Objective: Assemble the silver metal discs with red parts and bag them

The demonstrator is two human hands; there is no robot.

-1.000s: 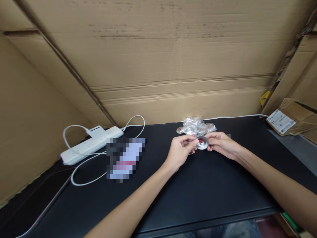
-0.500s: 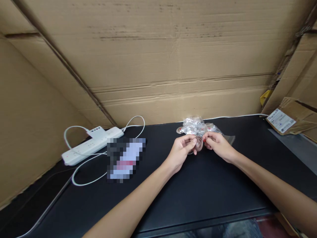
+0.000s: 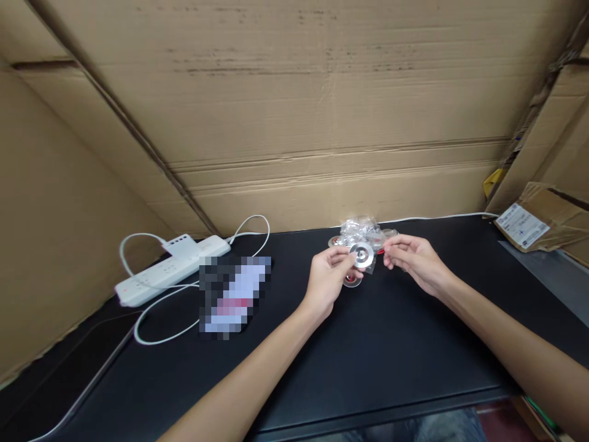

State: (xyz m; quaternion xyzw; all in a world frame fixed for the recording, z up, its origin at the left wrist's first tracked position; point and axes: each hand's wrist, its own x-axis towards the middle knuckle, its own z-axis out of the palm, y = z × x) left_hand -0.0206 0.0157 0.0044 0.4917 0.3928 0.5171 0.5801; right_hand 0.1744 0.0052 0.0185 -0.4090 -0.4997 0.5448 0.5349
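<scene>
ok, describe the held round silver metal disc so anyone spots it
Crumpled clear plastic wrapping lies near the black tabletop's back edge. Before it, the bare left hand pinches the disc. Its visible face lacks red, unlike the red-centred round disc below.

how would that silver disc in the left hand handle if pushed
The shiny silver round metal-looking disc seems stiff: no sag shows though the left hand pinches one side. Its glossy face may be slippery. The round rim could let it roll.
</scene>
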